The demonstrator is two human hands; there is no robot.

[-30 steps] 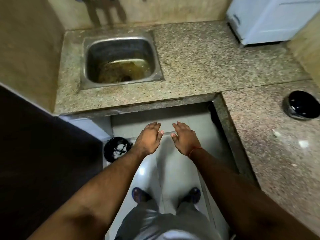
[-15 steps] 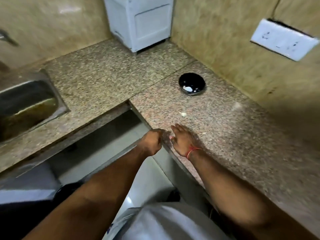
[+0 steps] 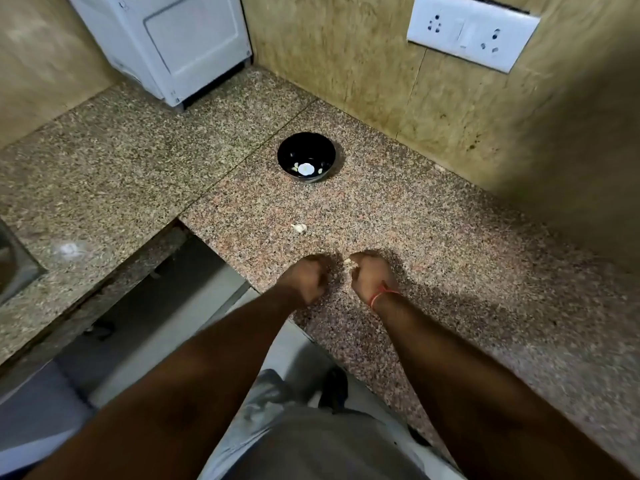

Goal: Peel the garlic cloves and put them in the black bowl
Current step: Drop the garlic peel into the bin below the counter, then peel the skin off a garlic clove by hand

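Speckled granite counter point(image 3: 433, 237): right hand point(image 3: 372, 277) curled, pinching small pale garlic clove point(image 3: 347, 261); left hand point(image 3: 304, 278) fisted, contents unclear. Risk: clove slips, round black bowl point(image 3: 306, 147) sits well apart.

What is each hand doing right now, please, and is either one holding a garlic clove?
Left hand: fingers curled; contents cannot be told.
Right hand: curled, pinching a garlic clove at the fingertips.

Red wrist thread point(image 3: 381, 294), grey trousers point(image 3: 311, 441)
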